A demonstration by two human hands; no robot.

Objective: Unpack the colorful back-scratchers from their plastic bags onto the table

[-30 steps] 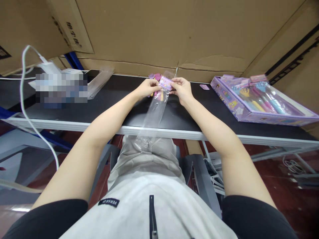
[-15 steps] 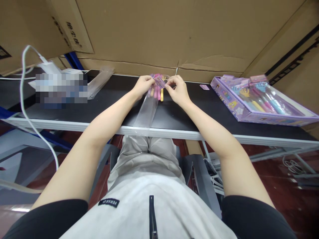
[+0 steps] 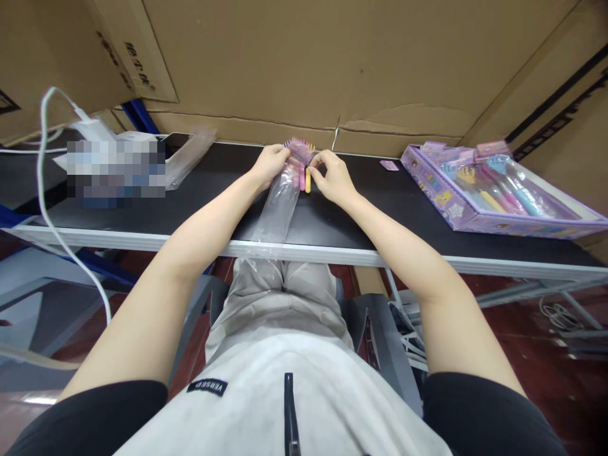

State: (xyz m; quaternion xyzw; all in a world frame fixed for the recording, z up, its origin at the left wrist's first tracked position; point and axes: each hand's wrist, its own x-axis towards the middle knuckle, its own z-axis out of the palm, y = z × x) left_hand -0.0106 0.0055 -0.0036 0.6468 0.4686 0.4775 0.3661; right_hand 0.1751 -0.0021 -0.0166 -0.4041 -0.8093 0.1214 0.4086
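Observation:
My left hand [image 3: 273, 166] is closed on the upper part of a clear plastic bag [image 3: 275, 212], which hangs down over the table's front edge. The bag's pinkish top end [image 3: 300, 151] spans the gap between my hands. Under and behind it lie several slim sticks with ridged tops, among them a pink stick [image 3: 302, 180] and a yellow stick [image 3: 308, 182]. My right hand [image 3: 336, 177] has its thumb and forefinger curled together at the bag's right side, just by the yellow stick. Whatever is between those fingertips is too small to make out.
A purple display box [image 3: 456, 212] with bagged, hand-topped sticks stands at the right on the black table [image 3: 375, 221]. Near it lies a small pink card [image 3: 389, 165]. Another plastic bag [image 3: 192, 158] and a white cable [image 3: 42, 164] are at the left. Cardboard [image 3: 285, 63] rises behind.
The purple printed card held between my hands has given way to the bag's crinkled pink top. My right hand has moved slightly left and down; my left hand has barely moved.

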